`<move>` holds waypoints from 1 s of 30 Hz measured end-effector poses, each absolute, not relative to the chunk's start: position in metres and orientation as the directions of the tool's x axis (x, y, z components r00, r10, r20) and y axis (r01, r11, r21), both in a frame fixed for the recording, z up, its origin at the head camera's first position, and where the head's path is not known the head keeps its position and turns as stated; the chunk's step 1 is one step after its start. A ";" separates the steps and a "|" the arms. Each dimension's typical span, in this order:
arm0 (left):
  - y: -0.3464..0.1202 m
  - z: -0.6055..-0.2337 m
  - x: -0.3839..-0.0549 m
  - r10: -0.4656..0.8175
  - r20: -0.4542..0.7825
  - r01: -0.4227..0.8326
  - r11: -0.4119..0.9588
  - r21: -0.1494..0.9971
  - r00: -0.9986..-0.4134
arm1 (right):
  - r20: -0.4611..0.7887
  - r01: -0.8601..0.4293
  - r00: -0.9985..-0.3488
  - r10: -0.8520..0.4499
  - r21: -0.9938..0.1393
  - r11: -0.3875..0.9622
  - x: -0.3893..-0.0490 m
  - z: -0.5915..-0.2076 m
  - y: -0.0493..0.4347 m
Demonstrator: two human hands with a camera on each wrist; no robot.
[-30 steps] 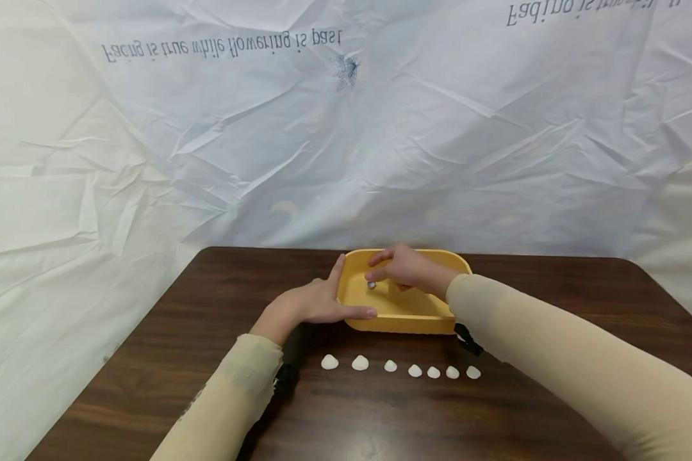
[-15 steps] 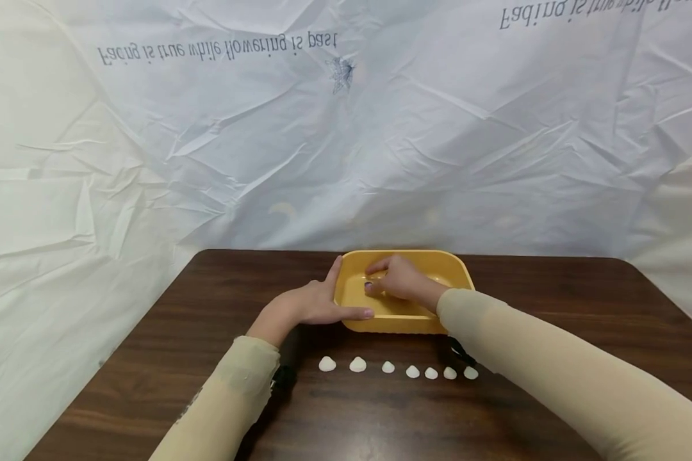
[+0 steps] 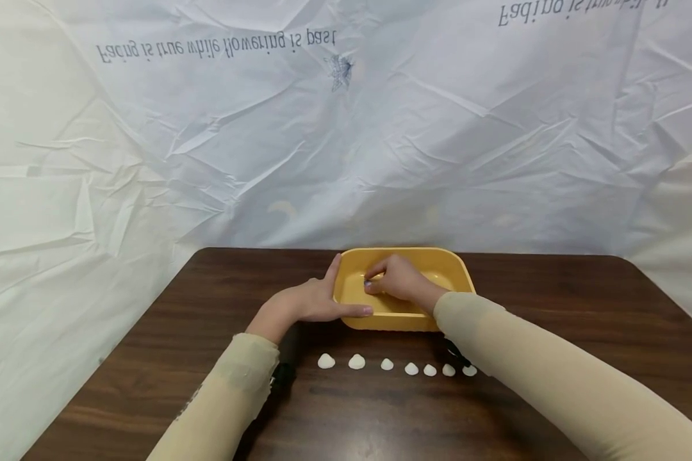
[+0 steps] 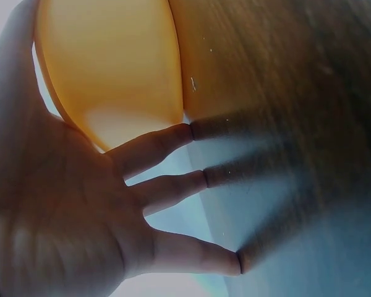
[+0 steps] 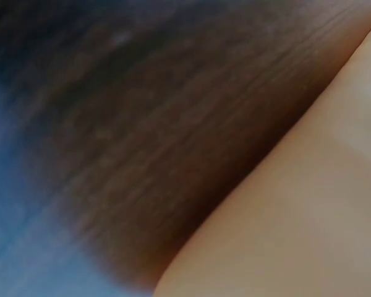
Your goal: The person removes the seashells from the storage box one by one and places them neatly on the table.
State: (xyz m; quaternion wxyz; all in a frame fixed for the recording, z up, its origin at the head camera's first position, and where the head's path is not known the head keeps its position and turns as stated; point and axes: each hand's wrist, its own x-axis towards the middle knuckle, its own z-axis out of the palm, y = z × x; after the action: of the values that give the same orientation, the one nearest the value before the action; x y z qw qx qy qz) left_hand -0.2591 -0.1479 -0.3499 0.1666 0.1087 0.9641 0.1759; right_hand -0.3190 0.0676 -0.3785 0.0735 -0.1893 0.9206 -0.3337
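Note:
A yellow plastic tub (image 3: pixel 415 323) stands at the back of the table. My left hand (image 3: pixel 308 302) steadies its left end, thumb along the front rim and another finger toward the back corner. In the left wrist view the fingers (image 4: pixel 167 189) of that hand are spread and straight, their tips down at the table beside the tub. My right hand (image 3: pixel 400 280) reaches inside the tub, pinching a small bluish-white shell (image 3: pixel 367 283) between thumb and fingers, low near the left part of the floor. Most of that shell is hidden by the fingertips.
In front of the tub, several white shells (image 3: pixel 356 362) lie in a row on the dark wooden table (image 3: pixel 346 410). The right sleeve (image 3: pixel 525 339) overlaps the row's right end. A white printed sheet (image 3: pixel 323 147) hangs behind the table.
The right hand has moved slightly left in the tub, and its fingers have closed round the small shell, which showed more plainly before. The left hand stays at the tub's end.

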 end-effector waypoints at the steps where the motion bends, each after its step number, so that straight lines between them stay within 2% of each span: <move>1: -0.148 -0.349 -0.259 0.269 -0.284 0.152 0.914 0.376 -0.920 | -0.009 -0.301 -0.917 -0.398 -0.640 0.707 -0.319 -0.379 0.068; 22: -0.148 -0.352 -0.259 0.282 -0.277 0.155 0.901 0.404 -0.918 | -0.025 -0.267 -0.926 -0.376 -0.662 0.700 -0.318 -0.377 0.070; 30: -0.148 -0.352 -0.259 0.276 -0.274 0.150 0.902 0.405 -0.921 | -0.037 -0.283 -0.918 -0.394 -0.633 0.720 -0.313 -0.342 0.072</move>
State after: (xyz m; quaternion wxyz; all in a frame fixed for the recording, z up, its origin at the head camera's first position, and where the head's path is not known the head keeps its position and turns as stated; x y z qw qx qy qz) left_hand -0.2585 -0.1480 -0.3515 0.1648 0.1107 0.9612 0.1915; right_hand -0.3135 0.0715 -0.3423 0.0848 -0.1834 0.9235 -0.3261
